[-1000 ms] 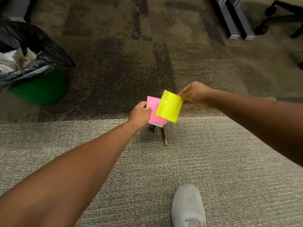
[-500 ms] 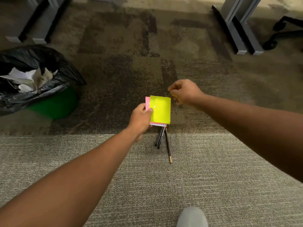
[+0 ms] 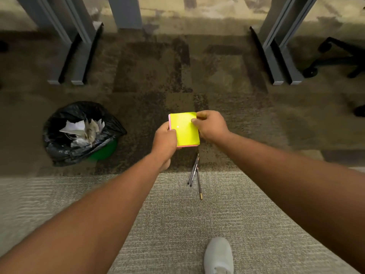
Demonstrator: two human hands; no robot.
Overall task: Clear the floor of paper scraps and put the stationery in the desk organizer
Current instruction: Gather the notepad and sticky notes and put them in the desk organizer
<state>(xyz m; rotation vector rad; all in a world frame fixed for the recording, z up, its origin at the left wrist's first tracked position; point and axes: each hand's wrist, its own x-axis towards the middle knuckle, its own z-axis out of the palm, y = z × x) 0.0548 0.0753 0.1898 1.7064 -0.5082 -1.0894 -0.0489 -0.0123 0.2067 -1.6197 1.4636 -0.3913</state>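
Patchy brown/grey office carpet (image 3: 217, 224) w/ desk legs at back. Both hands holding sticky-note stack (image 3: 184, 129) above floor: left hand (image 3: 165, 140) gripping lower-left edge, right hand (image 3: 212, 126) pinching top-right corner. Pens (image 3: 194, 171) lying on carpet just below stack. Bin w/ black liner (image 3: 79, 133) sitting left, holding paper scraps (image 3: 83, 127).

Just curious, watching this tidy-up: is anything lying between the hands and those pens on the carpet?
Nothing on the floor blocks the pens. But both the left hand and right hand are gripping the sticky notes, held above them, so neither is free to grab.
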